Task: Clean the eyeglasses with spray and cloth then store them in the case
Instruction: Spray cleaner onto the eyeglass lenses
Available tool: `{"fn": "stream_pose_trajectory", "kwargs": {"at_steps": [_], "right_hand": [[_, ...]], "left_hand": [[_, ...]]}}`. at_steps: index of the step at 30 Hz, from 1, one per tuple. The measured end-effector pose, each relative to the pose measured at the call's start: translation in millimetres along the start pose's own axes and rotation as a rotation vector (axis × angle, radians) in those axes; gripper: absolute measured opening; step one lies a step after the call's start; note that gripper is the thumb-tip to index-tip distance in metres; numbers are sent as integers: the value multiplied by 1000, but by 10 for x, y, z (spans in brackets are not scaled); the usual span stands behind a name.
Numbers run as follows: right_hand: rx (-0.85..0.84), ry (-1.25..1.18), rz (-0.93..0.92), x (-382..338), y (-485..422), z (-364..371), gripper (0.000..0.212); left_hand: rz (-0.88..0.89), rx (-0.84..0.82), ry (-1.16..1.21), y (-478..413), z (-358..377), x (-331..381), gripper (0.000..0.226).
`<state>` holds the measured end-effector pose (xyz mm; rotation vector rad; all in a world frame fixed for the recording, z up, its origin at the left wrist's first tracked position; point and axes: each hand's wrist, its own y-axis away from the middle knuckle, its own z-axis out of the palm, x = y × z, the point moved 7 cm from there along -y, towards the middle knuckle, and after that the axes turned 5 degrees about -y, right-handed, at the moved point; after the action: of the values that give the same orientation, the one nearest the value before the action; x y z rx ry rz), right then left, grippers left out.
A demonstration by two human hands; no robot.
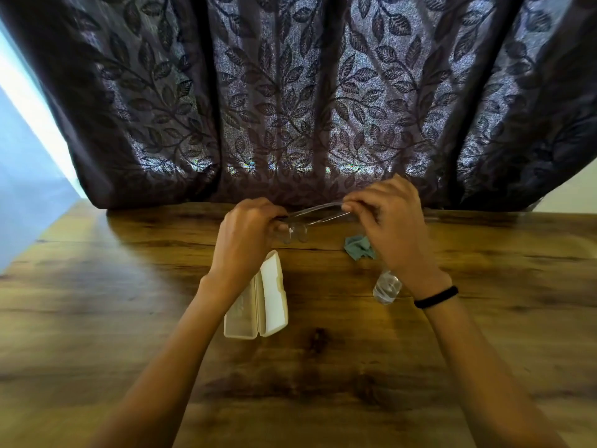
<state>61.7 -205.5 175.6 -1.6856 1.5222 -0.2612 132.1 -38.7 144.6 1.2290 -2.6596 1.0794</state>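
Clear-framed eyeglasses [310, 216] are held up above the wooden table [129, 318] between both hands. My left hand [245, 234] grips the lens end, and my right hand [387, 218] pinches the tips of the temple arms. A white glasses case [258, 302] lies open on the table just below my left wrist. A crumpled teal cloth [357, 248] rests on the table under my right hand. A small clear spray bottle [386, 287] lies beside my right wrist, partly hidden by it.
A dark leaf-patterned curtain [290, 92] hangs right behind the table's far edge. A bright wall shows at the left. A black band [436, 297] circles my right wrist.
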Motion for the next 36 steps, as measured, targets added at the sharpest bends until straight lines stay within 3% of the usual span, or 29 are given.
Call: {"fn": "stream_pose_trajectory", "kwargs": {"at_steps": [5, 9, 17, 27, 36], "right_hand": [[126, -207, 73, 98, 98, -194, 33], [205, -171, 214, 371, 302, -296, 38], [201, -387, 506, 763, 1033, 118, 72], [-46, -419, 436, 756, 1070, 504, 73], [-253, -469, 189, 162, 564, 687, 66]], "left_hand": [[-154, 112, 154, 54, 58, -234, 17], [-282, 184, 313, 111, 124, -438, 16], [-327, 284, 514, 195, 240, -542, 20], [-299, 363, 547, 256, 306, -545, 16], [-252, 351, 506, 287, 308, -491, 17]]}}
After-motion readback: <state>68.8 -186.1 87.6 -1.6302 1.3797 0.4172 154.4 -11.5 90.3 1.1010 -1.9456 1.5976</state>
